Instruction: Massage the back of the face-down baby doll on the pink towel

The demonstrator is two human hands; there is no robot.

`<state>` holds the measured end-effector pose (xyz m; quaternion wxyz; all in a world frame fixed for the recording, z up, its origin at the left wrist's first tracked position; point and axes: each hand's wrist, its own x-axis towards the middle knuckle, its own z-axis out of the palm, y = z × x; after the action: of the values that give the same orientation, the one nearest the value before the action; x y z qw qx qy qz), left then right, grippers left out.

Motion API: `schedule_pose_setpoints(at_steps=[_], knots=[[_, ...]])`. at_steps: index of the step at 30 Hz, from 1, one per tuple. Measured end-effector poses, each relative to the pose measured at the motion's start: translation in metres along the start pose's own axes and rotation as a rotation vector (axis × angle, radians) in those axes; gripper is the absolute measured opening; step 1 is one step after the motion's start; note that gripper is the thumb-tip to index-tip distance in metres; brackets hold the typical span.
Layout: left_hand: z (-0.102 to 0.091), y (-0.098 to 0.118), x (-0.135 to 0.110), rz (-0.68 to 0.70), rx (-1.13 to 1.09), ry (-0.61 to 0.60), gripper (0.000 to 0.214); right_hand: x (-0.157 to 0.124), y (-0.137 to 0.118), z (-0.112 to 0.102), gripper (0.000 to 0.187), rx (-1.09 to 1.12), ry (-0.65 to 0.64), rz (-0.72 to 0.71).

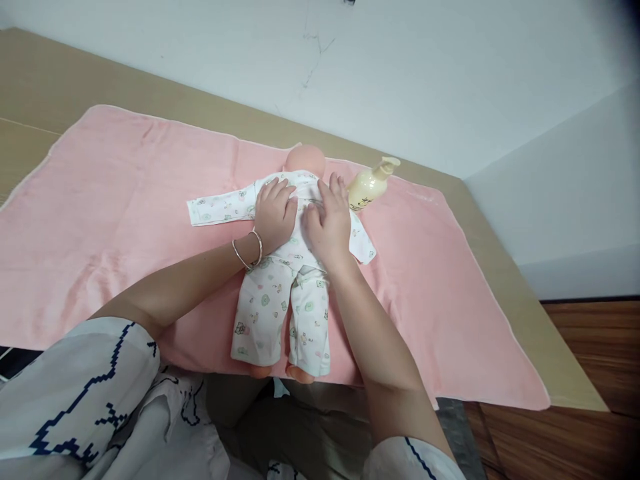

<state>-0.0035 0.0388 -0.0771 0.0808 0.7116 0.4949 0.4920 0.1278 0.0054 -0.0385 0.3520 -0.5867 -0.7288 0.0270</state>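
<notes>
A baby doll lies on a pink blanket, its feet toward me. It wears a white printed top and matching pants. My left hand rests flat on the left side of the doll's chest, fingers stretched out, with a bracelet at the wrist. On the right side of the chest, my right hand lies with its fingers apart, touching the top. The doll's left-hand sleeve stretches out sideways; the other sleeve angles down, partly behind my right hand. Neither hand grips anything.
A cream pump bottle stands on the blanket just right of my right hand. Under the blanket is a tan table, with a white wall behind it. Brown wood paneling shows at the lower right.
</notes>
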Motion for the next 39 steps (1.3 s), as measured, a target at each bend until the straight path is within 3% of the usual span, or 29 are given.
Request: schedule_pose_setpoints(at_steps=[4, 7, 11, 16, 23, 28, 31, 34, 36, 39], knots=[[0.0, 0.002, -0.001, -0.002, 0.0, -0.014, 0.045, -0.002, 0.006, 0.012, 0.049, 0.004, -0.035, 0.007], [0.0, 0.002, -0.001, 0.008, 0.005, -0.024, 0.042, -0.004, 0.007, 0.018, 0.047, 0.015, 0.009, 0.007], [0.001, -0.001, -0.001, 0.022, 0.009, -0.003, 0.038, -0.005, 0.004, 0.018, 0.049, -0.006, 0.029, 0.003], [0.003, -0.003, 0.0, 0.024, 0.016, 0.004, 0.038, -0.005, 0.002, 0.018, 0.052, -0.054, -0.038, 0.021], [-0.003, -0.003, 0.009, -0.031, 0.079, -0.153, 0.044, -0.005, 0.001, 0.023, 0.056, -0.074, -0.084, 0.129], [-0.017, 0.013, 0.01, -0.039, 0.216, -0.291, 0.053, -0.034, -0.01, 0.019, 0.067, -0.101, -0.148, 0.26], [-0.036, 0.023, -0.006, -0.054, 0.292, -0.346, 0.061, -0.067, -0.022, 0.011, 0.071, -0.069, -0.196, 0.305], [-0.059, 0.027, -0.035, -0.101, 0.352, -0.431, 0.066, -0.103, -0.031, 0.0, 0.086, 0.038, -0.227, 0.332], [-0.076, 0.029, -0.06, -0.148, 0.374, -0.514, 0.069, -0.125, -0.034, -0.008, 0.1, 0.251, -0.193, 0.386], [-0.104, 0.035, -0.103, -0.149, 0.356, -0.611, 0.073, -0.156, -0.038, -0.018, 0.103, 0.635, -0.067, 0.485]])
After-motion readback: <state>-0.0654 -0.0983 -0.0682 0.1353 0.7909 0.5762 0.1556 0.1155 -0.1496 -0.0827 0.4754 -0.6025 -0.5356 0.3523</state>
